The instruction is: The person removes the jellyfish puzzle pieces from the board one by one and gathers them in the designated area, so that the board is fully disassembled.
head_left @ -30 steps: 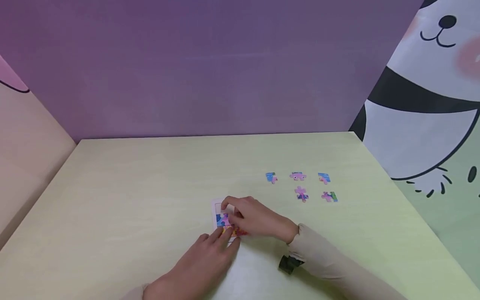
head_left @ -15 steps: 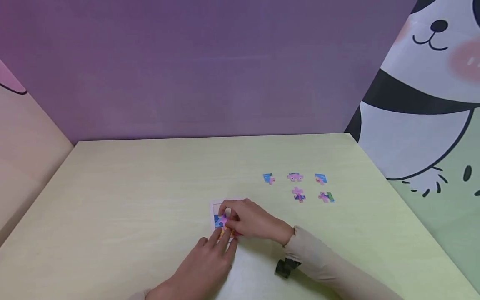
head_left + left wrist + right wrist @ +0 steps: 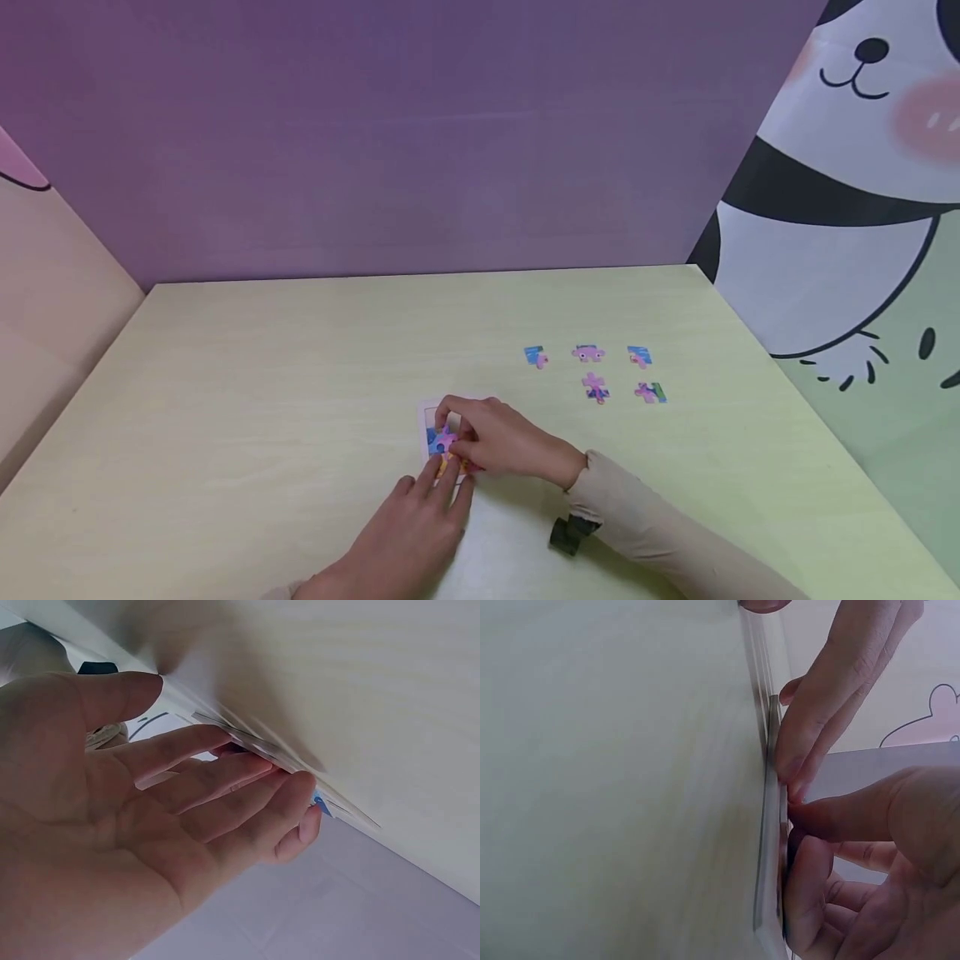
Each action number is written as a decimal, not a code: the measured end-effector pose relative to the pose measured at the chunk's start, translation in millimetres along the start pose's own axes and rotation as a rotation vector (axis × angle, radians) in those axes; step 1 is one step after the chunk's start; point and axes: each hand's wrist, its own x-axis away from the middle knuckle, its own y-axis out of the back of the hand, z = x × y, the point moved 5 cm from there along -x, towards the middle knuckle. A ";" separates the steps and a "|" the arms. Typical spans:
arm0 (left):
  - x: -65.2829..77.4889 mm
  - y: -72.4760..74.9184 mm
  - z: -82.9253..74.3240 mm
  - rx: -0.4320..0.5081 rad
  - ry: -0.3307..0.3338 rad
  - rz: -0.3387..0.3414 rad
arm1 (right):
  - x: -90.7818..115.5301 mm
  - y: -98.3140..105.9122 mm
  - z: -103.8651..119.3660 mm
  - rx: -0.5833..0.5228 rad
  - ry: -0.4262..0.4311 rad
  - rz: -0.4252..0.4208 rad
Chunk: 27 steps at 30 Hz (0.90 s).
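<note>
A small jigsaw puzzle board (image 3: 422, 418) with a pale border lies near the table's front, its lower part filled with blue, pink and orange pieces. My left hand (image 3: 405, 521) rests on its lower part with outstretched fingertips. Over the board's right side, my right hand (image 3: 502, 440) pinches a pink puzzle piece (image 3: 447, 438) between thumb and bent index finger. In the right wrist view the thumb and index finger (image 3: 810, 877) meet right at the board's surface, beside the left fingertips. Much of the board is hidden under both hands.
Several loose puzzle pieces lie in two rows at the right, including one with a pink face (image 3: 588, 353) and one with green (image 3: 651, 392). A purple panel (image 3: 420, 167) rises behind the table (image 3: 262, 375). A black wrist camera (image 3: 570, 535) hangs under the right sleeve.
The right thumb and index finger have shifted slightly toward the left fingertips over the board. My left hand stays pressed in place. The head view has turned a little.
</note>
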 end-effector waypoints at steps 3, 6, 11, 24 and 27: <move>-0.2 -0.1 0.0 0.003 0.000 0.009 | 0.2 0.8 0.9 -0.002 -0.005 -0.002; 0.1 0.5 -0.1 0.009 0.000 0.010 | 0.6 2.0 2.3 0.012 -0.008 -0.009; 0.8 2.0 0.0 0.005 -0.005 0.011 | 1.2 4.6 5.0 0.014 0.011 -0.018; -0.4 -1.1 1.8 -0.003 0.016 -0.033 | 3.0 14.4 2.7 -0.039 0.081 -0.012; -0.4 -2.7 2.9 0.014 0.032 -0.014 | 2.8 16.0 1.9 -0.036 0.082 -0.011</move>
